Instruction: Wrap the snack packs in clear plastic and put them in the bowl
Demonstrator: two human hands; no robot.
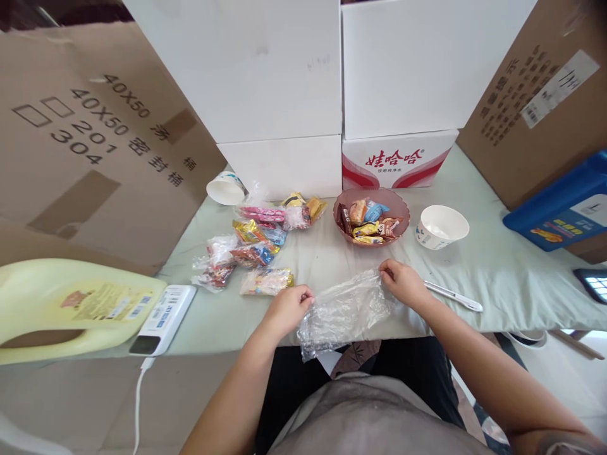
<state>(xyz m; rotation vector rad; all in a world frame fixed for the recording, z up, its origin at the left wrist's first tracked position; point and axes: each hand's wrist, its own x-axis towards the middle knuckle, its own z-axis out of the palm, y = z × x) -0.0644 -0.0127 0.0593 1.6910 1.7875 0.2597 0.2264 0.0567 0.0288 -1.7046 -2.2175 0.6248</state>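
A clear plastic bag (342, 311) lies crumpled at the table's near edge, stretched between both hands. My left hand (288, 308) pinches its left top corner. Its right top corner is pinched by my right hand (404, 282). The bag looks empty. Behind it stands a pink translucent bowl (396, 203) holding several wrapped snacks (368, 220). More filled snack bags (251, 249) lie scattered to the left of the bowl, the nearest one (266, 280) just beside my left hand.
A white paper bowl (442, 226) stands right of the pink bowl; another (226, 188) lies tipped at back left. A white pen-like tool (454, 296) lies by my right wrist. Yellow jug (71, 308), white power strip (161, 318), cardboard and white boxes (279, 69) ring the table (512, 278).
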